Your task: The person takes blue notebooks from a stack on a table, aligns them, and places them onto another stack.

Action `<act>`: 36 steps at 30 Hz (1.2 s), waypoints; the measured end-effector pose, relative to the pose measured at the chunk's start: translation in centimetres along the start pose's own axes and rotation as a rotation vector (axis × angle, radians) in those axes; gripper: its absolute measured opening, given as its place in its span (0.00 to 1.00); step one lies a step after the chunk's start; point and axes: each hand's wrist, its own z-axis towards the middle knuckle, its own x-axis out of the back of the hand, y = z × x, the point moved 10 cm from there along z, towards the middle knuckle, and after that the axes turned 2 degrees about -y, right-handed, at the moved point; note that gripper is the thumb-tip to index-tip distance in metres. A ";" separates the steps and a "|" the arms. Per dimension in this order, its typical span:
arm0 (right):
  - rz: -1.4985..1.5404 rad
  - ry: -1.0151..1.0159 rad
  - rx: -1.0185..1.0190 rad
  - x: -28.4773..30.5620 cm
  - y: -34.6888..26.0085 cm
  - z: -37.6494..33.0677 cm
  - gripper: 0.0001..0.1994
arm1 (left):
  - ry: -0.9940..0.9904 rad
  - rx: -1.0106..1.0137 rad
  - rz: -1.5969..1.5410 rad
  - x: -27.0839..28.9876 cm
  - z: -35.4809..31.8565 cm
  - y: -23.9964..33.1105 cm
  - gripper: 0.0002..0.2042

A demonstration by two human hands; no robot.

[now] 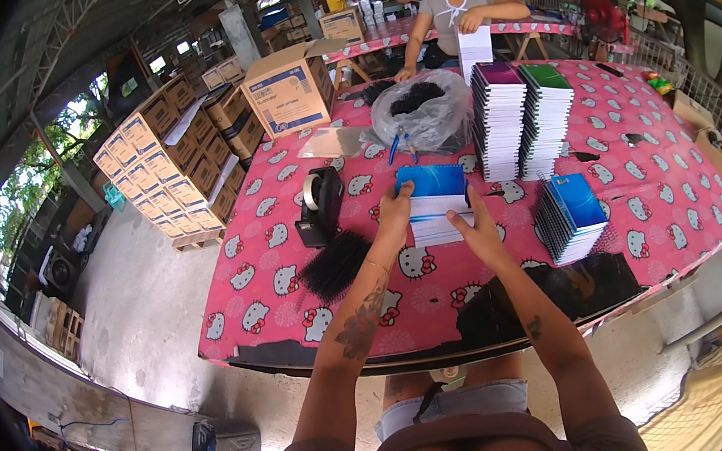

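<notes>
Blue-covered notebooks [439, 182] lie between left hand [395, 212] and right hand [479, 231], each grip clasping one side, inward from the counter's [681, 186] near edge. Probably light, bendy and slick-covered, they seem best held squarely by both sides.

stacked cartons [158, 171], concrete pillar [241, 38], red fan [600, 14]

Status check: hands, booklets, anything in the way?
Left hand and right hand gripping. Blue-covered booklets between them, cover up. Black bristly bundle beside left forearm.
</notes>
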 end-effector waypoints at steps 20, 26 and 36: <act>-0.351 -0.012 0.208 -0.6 -1.1 -1.5 0.40 | -0.054 0.120 -0.052 0.9 -0.7 -0.3 0.26; -0.235 0.032 0.208 -0.2 -0.6 -1.7 0.42 | -0.059 0.118 -0.059 0.5 -0.8 -0.5 0.27; -0.249 0.007 0.257 -0.1 -0.8 -2.2 0.38 | -0.012 0.122 -0.059 1.7 0.4 -1.7 0.26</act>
